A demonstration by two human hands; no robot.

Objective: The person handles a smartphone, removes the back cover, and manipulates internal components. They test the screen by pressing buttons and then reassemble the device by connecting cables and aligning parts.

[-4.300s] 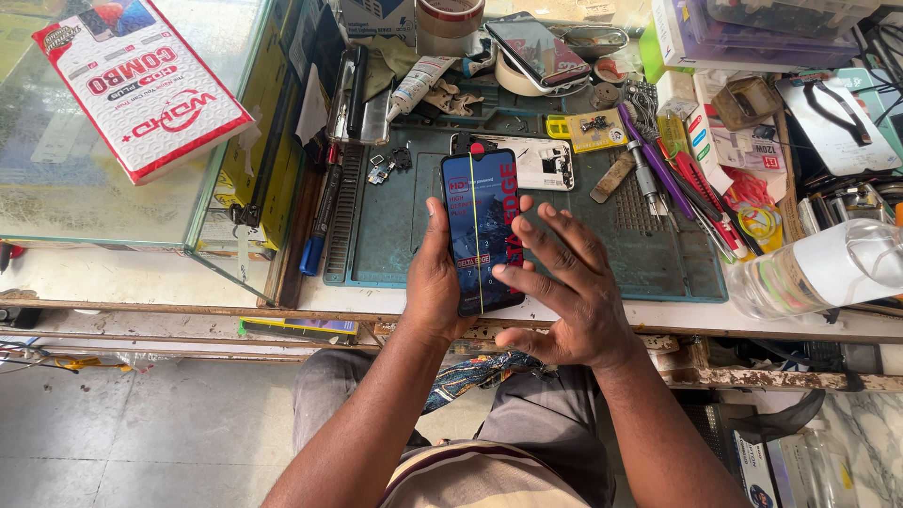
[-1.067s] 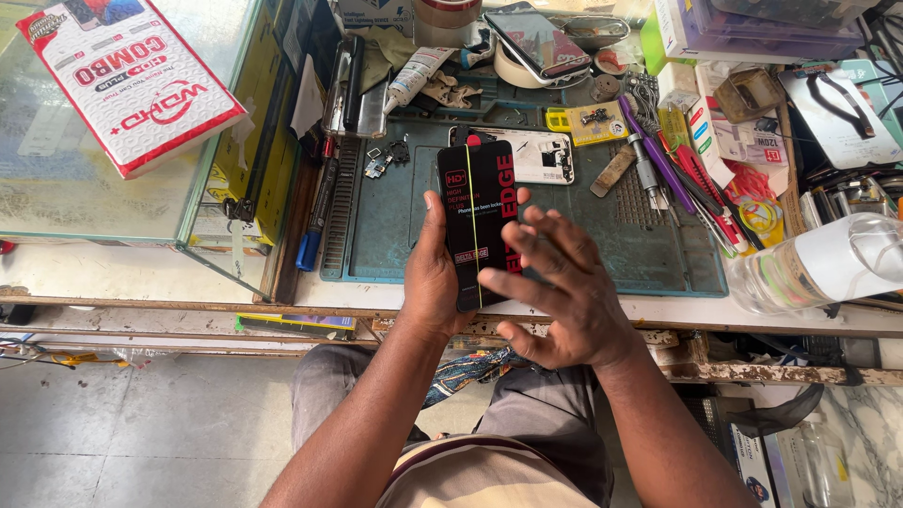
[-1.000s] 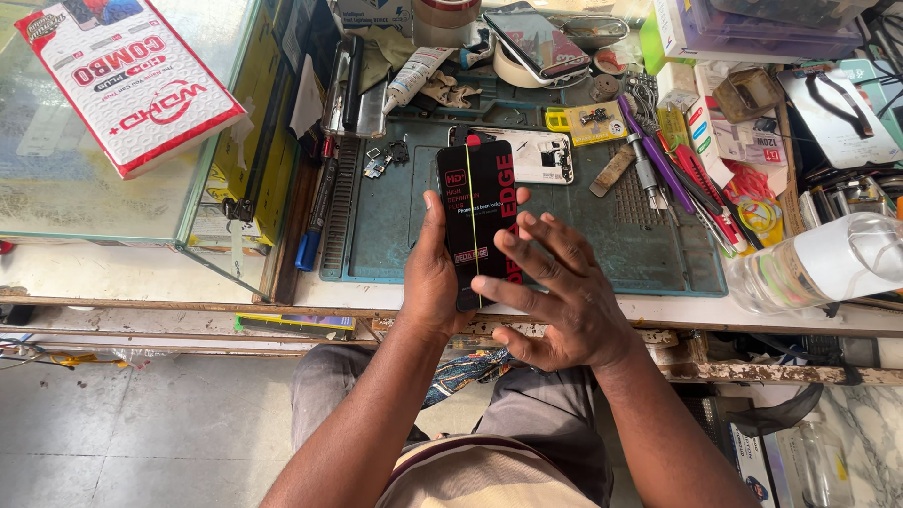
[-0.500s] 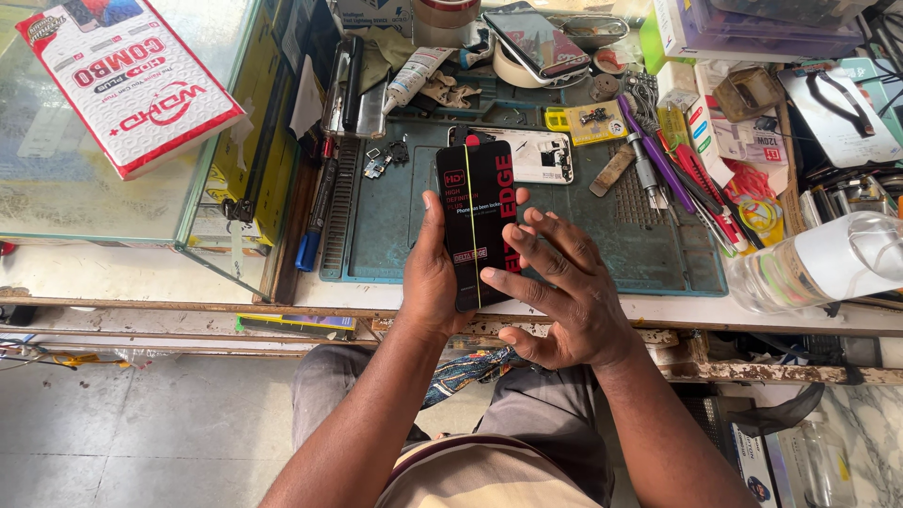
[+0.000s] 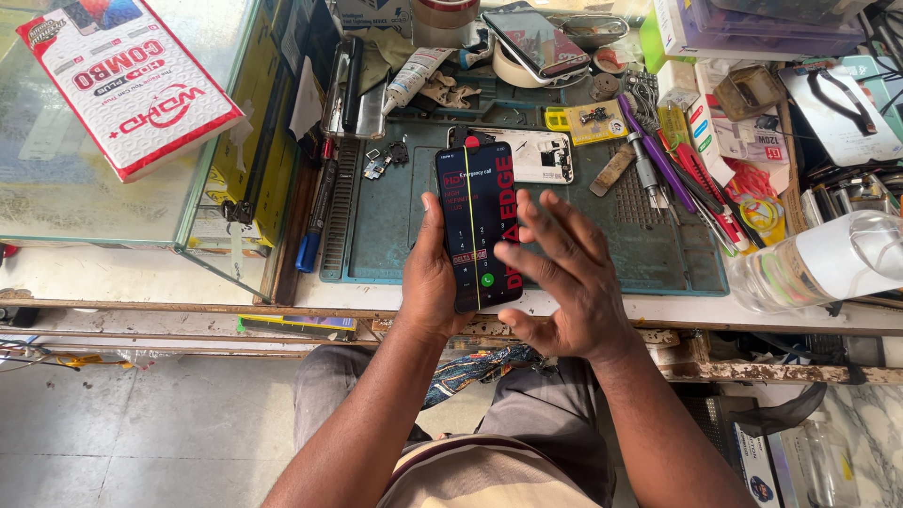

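Phone [image 5: 475,226] sits upright in the left hand [image 5: 430,282], thumb along its left edge, remaining fingers wrapped behind and out of sight; screen lit, dial pad with a green call button low down, a thin yellow vertical line running through the display. Right hand [image 5: 564,287] hovers just right of the screen, fingers [image 5: 536,221] spread and loose, pinching nothing, tips overlapping the right edge of the glass; cannot tell if any tip actually touches. Judgement: this looks like a touch/display check, so keep the left grip clamped on the edges only, thumb off the active area to avoid false inputs. Use one right fingertip, not the whole spread, and sweep across that yellow line to see whether touch drops there. Keep the phone over the green mat [image 5: 395,226] on the desk [image 5: 141,273] in case it slips. Beyond the fingertips lie an opened white phone back [image 5: 541,155] and loose small parts [image 5: 381,162]; screwdrivers [image 5: 658,169] sit to the right, so watch the elbow
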